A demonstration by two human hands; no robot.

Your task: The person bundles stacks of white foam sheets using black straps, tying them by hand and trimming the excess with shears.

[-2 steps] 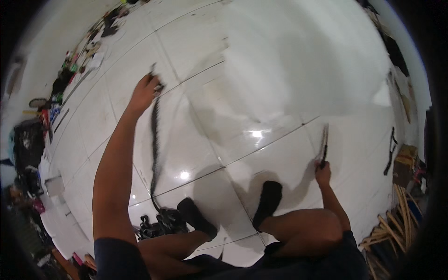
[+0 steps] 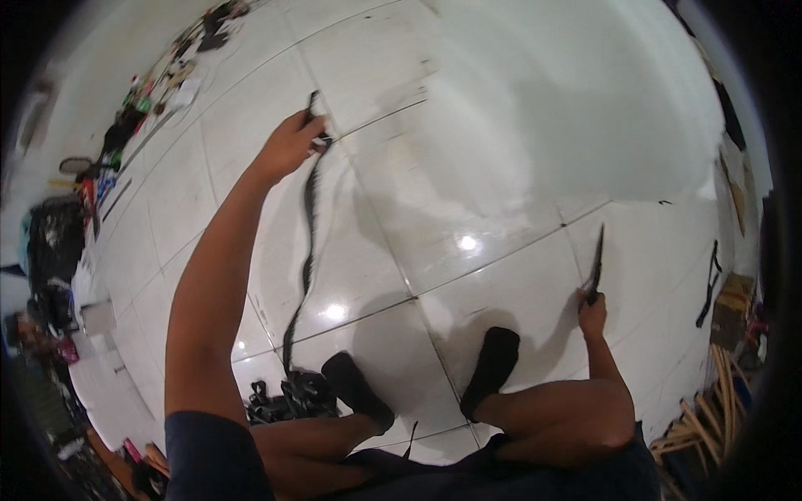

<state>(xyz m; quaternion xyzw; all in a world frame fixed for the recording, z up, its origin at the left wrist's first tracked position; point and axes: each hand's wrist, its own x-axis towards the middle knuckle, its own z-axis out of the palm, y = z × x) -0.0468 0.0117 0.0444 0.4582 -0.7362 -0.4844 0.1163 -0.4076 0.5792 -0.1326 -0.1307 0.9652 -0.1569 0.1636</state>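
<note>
From left hand (image 2: pixel 292 149) down toward black bundle (image 2: pixel 311 396), holds a black strip (image 2: pixel 310 204) near its far end, seemingly to stretch it out, and in right hand (image 2: pixel 593 319), well apart, grips a knife-like tool (image 2: pixel 597 265) by its handle, apparently so the blade stays clear.

Your bare left hand (image 2: pixel 294 144) far forward, fingers curled closed | your bare left arm (image 2: pixel 224 250) extended, slight bend, below short dark cloth sleeve (image 2: pixel 213 451) | your bare right hand (image 2: pixel 593 313) closed, nearer you, well apart, beyond bent bare right knee (image 2: pixel 614 417) | feet in black cloth socks (image 2: pixel 491 363), apart
</note>
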